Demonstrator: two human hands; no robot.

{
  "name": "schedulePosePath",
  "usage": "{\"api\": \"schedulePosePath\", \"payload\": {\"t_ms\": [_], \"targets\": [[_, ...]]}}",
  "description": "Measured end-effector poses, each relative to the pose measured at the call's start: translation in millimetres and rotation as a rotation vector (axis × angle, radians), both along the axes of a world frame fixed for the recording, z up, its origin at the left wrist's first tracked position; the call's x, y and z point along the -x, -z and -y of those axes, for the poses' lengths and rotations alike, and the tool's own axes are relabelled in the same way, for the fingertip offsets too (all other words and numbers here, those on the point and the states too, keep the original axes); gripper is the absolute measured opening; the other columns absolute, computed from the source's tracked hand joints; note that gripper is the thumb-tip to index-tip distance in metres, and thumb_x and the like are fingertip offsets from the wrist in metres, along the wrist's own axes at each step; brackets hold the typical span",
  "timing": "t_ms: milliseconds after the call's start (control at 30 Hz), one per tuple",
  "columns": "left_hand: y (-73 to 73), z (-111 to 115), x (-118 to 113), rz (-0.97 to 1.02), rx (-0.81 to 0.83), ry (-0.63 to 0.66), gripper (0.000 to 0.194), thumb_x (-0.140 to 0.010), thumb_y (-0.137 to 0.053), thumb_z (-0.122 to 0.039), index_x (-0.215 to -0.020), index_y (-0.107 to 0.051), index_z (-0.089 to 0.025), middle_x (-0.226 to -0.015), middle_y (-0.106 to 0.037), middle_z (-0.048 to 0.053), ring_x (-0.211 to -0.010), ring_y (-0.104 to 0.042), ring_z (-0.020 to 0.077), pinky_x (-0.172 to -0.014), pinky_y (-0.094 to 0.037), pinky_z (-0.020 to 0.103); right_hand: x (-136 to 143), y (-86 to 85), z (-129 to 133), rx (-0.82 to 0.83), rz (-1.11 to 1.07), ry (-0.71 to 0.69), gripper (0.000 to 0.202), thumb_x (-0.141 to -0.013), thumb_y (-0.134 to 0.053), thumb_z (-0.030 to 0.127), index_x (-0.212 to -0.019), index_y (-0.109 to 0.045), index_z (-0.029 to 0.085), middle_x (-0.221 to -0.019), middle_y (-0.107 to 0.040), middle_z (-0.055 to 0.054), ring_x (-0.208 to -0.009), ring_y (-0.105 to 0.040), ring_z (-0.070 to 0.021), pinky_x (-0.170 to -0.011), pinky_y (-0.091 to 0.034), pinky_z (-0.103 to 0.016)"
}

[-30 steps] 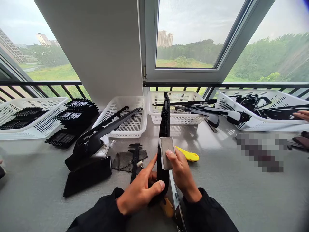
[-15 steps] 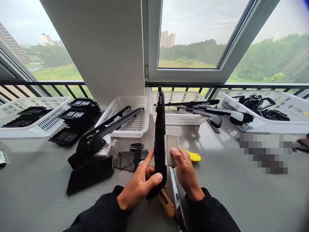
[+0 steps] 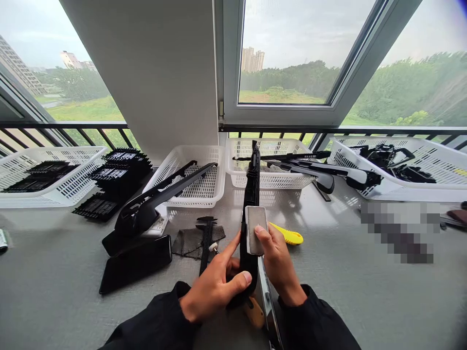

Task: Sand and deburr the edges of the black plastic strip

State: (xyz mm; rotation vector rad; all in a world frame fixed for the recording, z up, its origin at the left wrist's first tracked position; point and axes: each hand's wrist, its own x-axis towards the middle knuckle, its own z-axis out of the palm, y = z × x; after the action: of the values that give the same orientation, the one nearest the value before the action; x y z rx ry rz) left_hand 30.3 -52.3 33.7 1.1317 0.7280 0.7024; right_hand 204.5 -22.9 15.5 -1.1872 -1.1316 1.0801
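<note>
Hands: 2, both bare, in black sleeves (2), above the desk point(image 3: 328, 301).
Left hand point(image 3: 219, 287): fingers closed around the lower end of the long black part point(image 3: 251, 194); thumb across its near face, index finger stretched along its left side.
Right hand point(image 3: 279, 260): pinching the grey block point(image 3: 256, 231), thumb laid on its face.
Long black part in hand: 1, upright in view, its top in front of the third basket.
Grey block: 1, overlapping the part's middle; cannot tell whether they touch.
White baskets: 4 in a row; first point(image 3: 54, 198) at far left, second point(image 3: 216, 197), third point(image 3: 270, 182), fourth point(image 3: 412, 190) at right.
Second basket: 2 leaning black parts point(image 3: 156, 195), upper ends over it, lower ends outside, near the phone.
Third basket: at least 3 elongated parts point(image 3: 324, 167) lying across the rim.
Fourth basket: several black pieces point(image 3: 392, 158), tangled; count not readable.
Ribbed black pieces point(image 3: 116, 172): stacked between first and second baskets, more inside the first; not countable.
Phone point(image 3: 136, 266): 1, left of the left hand.
Caliper point(image 3: 206, 238): 1, lying partly over 1 dark cloth point(image 3: 186, 243).
Yellow handle point(image 3: 292, 236): 1, just beyond the right hand.
Tan handle point(image 3: 254, 313): 1, below the held part, beside 1 metal strip point(image 3: 268, 304).
</note>
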Motion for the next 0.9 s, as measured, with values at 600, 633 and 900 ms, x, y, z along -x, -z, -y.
{"api": "schedulePosePath", "payload": {"t_ms": [600, 633, 900], "targets": [[4.4, 2.6, -2.2, -0.004, -0.040, -0.046, 0.111, -0.098, -0.075, -0.056, -0.178, -0.011, -0.013, -0.086, -0.072, 0.005, -0.072, -0.061, 0.0176, -0.064, -0.046, 0.026, -0.3, 1.4, -0.8, -0.011, 0.037, 0.023, 0.044, -0.098, -0.057, 0.060, -0.081, -0.061, 0.020, -0.073, -0.056, 0.000, -0.070, -0.048, -0.0162, -0.064, -0.042, -0.027], [4.2, 2.0, -2.4, -0.005, -0.038, -0.023, 0.109, -0.098, -0.075, -0.054, -0.177, -0.013, -0.013, -0.084, -0.070, 0.003, -0.069, -0.058, 0.0159, -0.062, -0.043, 0.025, -0.4, 1.6, -0.9, -0.012, 0.039, 0.012, 0.044, -0.098, -0.057, 0.060, -0.081, -0.061, 0.020, -0.075, -0.057, 0.000, -0.070, -0.047, -0.0160, -0.063, -0.042, -0.027], [3.4, 0.1, -1.0, 0.002, -0.015, -0.077, 0.115, -0.096, -0.075, -0.058, -0.178, -0.007, -0.014, -0.089, -0.074, 0.006, -0.069, -0.062, 0.0172, -0.061, -0.048, 0.025, -1.1, 4.8, -2.7, -0.003, 0.061, 0.061, 0.044, -0.098, -0.056, 0.061, -0.081, -0.059, 0.020, -0.075, -0.056, 0.000, -0.069, -0.047, -0.0155, -0.064, -0.042, -0.027]]}}
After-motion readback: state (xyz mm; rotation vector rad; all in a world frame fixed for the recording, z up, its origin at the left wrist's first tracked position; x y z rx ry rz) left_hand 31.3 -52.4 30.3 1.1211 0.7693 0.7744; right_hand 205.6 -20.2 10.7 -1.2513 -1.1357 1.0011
